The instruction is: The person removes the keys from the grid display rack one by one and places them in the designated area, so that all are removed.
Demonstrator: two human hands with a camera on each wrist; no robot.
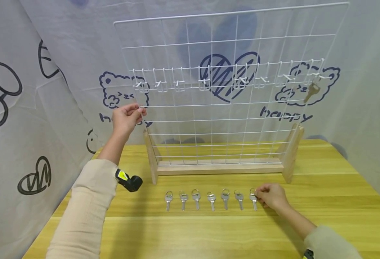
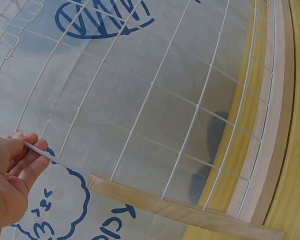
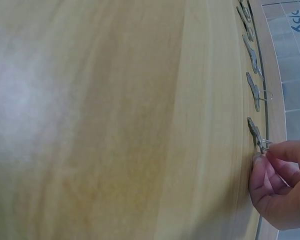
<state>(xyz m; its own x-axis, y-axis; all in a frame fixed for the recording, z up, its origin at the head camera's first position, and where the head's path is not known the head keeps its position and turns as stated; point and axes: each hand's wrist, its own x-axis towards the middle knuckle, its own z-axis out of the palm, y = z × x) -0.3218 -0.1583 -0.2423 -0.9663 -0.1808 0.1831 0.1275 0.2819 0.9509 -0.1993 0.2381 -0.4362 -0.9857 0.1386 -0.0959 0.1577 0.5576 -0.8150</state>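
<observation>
While the left hand [image 1: 126, 117] pinches the wire grid's [image 1: 228, 90] left edge to steady it, the right hand [image 1: 271, 196] curls its fingertips round the rightmost key [image 1: 253, 198] in the near row. Lifting it by the ring should spare its neighbours.

wire grid [image 1: 228, 108] walls the back; bare table [image 1: 209, 233] in front
</observation>
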